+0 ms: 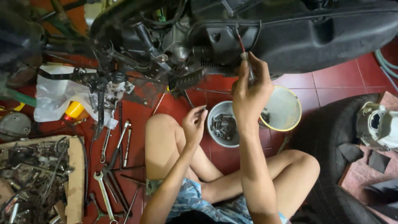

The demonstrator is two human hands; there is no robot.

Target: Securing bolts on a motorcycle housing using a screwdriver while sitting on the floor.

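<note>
Right hand (251, 89) clenched around a thin red-handled tool (242, 46), its tip raised against the motorcycle's black underside (290, 37). Left hand (194, 123) loosely curled, holding nothing visible, beside 1 grey bowl of metal parts (223, 124).

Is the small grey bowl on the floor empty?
No, the grey bowl on the red tiled floor holds a heap of dark metal parts.
</note>
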